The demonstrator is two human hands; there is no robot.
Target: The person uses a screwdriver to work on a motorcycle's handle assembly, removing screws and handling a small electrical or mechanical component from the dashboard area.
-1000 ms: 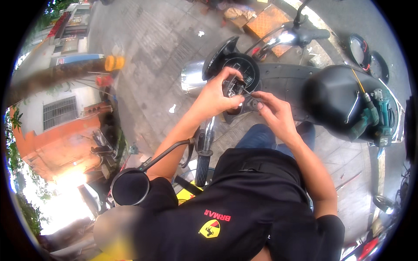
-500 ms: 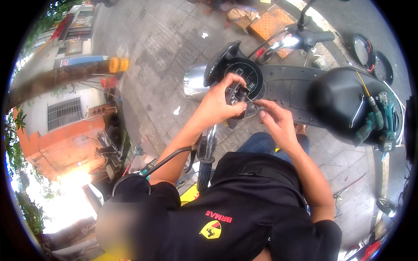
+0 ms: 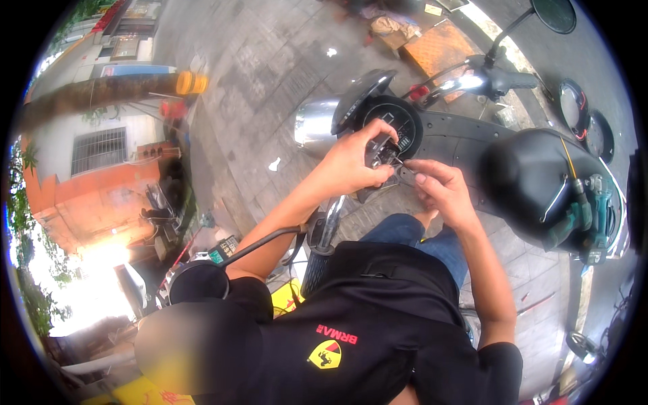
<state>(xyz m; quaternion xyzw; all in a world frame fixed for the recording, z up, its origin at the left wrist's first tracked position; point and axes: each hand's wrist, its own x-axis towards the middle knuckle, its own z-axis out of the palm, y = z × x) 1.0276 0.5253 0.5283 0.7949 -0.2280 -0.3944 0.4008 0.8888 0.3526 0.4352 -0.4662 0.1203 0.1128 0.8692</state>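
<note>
My left hand (image 3: 354,160) is closed around a small black part (image 3: 383,156) with a recessed inside, thumb below and fingers above. The part is held in front of the scooter's round dashboard (image 3: 399,121). From the right, my right hand (image 3: 445,190) pinches a thin metal piece (image 3: 399,163), whose tip points into the open side of the black part. The kind of thin piece is too small to make out. The chrome headlight housing (image 3: 314,121) sits just left of the dashboard.
Two green power tools (image 3: 595,216) and a yellow-handled screwdriver (image 3: 568,154) lie on the black scooter seat (image 3: 516,179). A mirror arm (image 3: 263,244) rises beside my left forearm. An orange board (image 3: 439,50) and a second mirror (image 3: 555,13) are beyond the handlebar.
The whole view has shifted slightly, with the scooter now further right. My left hand still holds the black part, and my right hand still has the thin piece at it.
</note>
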